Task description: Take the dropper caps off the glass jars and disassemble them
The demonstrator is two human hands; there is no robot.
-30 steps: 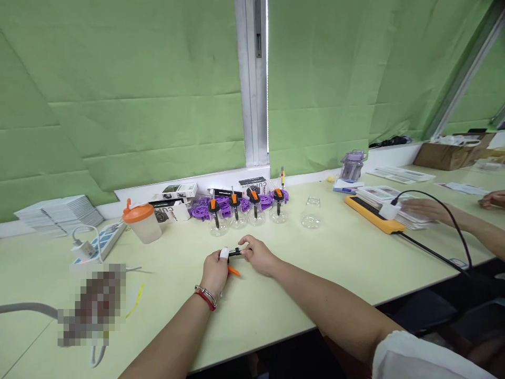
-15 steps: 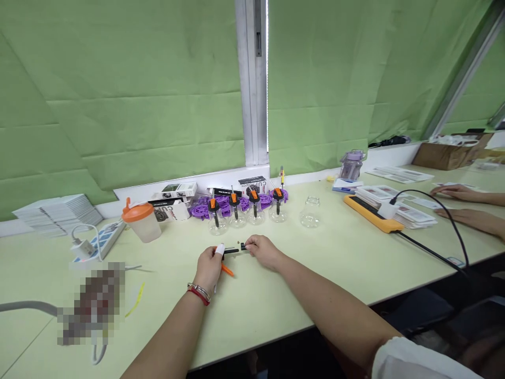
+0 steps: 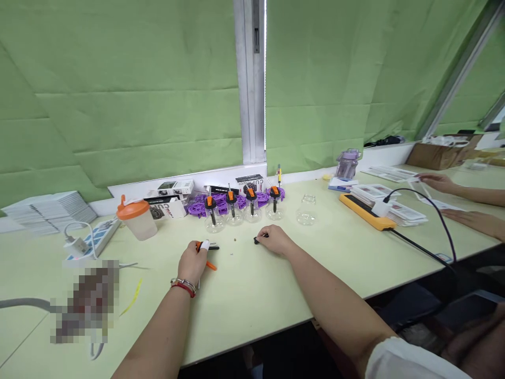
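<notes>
My left hand (image 3: 192,263), a white cover on one fingertip, is closed around an orange-and-black lid assembly (image 3: 212,266). A black tube and a thin metal rod stick out of it to the right. My right hand (image 3: 276,240) pinches a small black plastic piece (image 3: 256,241) just above the table, apart from the left hand. Between the hands lie a tiny brown bit (image 3: 235,240) and a tiny pale bit (image 3: 231,254). Behind them stand several glass jars (image 3: 214,225) with orange-and-black tops. An open glass jar (image 3: 306,215) without a top stands to their right.
Purple plastic parts (image 3: 196,206) and printed boxes (image 3: 170,206) line the back. At left are an orange-lidded cup (image 3: 138,220) and a power strip (image 3: 100,236). A yellow-orange power strip (image 3: 366,211) lies at right by paper stacks. Another person's hands (image 3: 437,182) handle papers.
My hands have moved apart, the left to the left and the right to the right. The small black piece is now farther from the black tube. The other person's hand has lifted a sheet.
</notes>
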